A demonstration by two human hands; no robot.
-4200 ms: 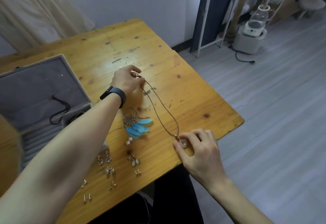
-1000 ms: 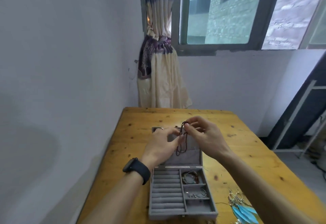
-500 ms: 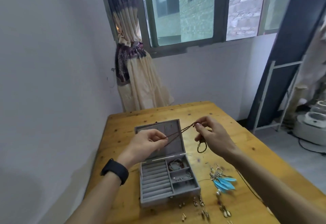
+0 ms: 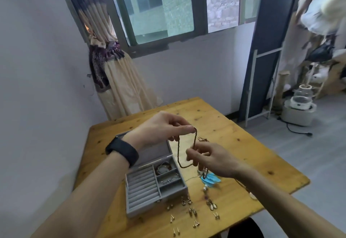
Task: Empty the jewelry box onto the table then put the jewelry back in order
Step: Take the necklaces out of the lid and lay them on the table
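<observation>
Dark brown and beaded, the thin string necklace [image 4: 178, 153] hangs in the air above the table, just over the right edge of the open grey felt jewelry box [image 4: 149, 187]. The left hand [image 4: 161, 131] pinches the top of the necklace between thumb and finger. The right hand [image 4: 211, 159], lower down, pinches another part of it, so a loop sags between the two hands (they are close, but not touching).

In the box, two small right-side spaces hold a dark bracelet [image 4: 163, 168] and some silver bits; the long ridged rows on the left look bare.

On the yellow wooden table [image 4: 234, 144] lie many small gold and silver earrings [image 4: 192, 211] near the front, and blue feather earrings [image 4: 210, 179] just under the right hand.

What could go wrong? The hanging loop could catch on the feather earrings or the box edge and tangle. If either pinch slips, the necklace could drop onto the small earrings and knock them about.
</observation>
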